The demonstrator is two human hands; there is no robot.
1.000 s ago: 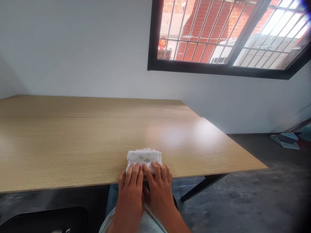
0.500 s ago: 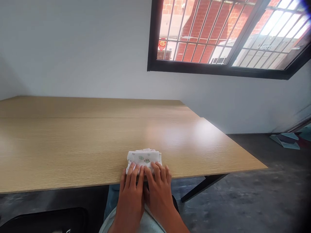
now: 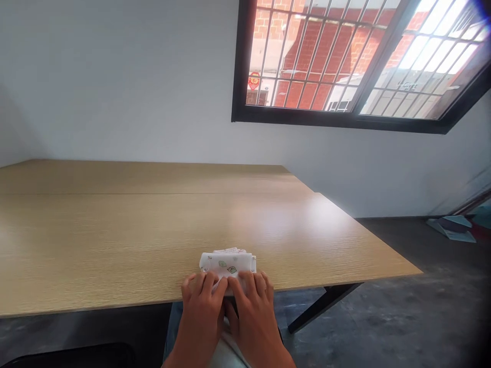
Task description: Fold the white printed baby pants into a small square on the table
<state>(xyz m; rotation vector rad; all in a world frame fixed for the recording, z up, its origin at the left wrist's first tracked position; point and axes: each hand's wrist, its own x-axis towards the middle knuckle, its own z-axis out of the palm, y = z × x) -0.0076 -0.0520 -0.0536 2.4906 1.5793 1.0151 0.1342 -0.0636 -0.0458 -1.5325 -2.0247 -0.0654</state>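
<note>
A folded white cloth (image 3: pixel 227 262) with small green and dark prints lies at the near edge of the table, several layers thick. Its exact kind cannot be made out. My left hand (image 3: pixel 202 306) is on the left part of its near side, fingers bent and closed on the fabric. Beside it, my right hand (image 3: pixel 253 309) grips the right part in the same way, fingertips curled over the near fold. The index fingers almost meet in the middle. Both thumbs are low, near the table's front edge, and partly hidden. The hands cover the cloth's near part.
The wood-grain table (image 3: pixel 115 235) runs to the left, with a seam toward its back. A dark metal table leg (image 3: pixel 324 309) slants below on the right. Behind stand a white wall (image 3: pixel 134 76) and a barred window (image 3: pixel 307 56). A black chair (image 3: pixel 76 355) is at lower left.
My fingers, stretched flatter over the cloth before, are now bent and drawn back to its near edge. The view has tilted up slightly, so everything sits lower.
</note>
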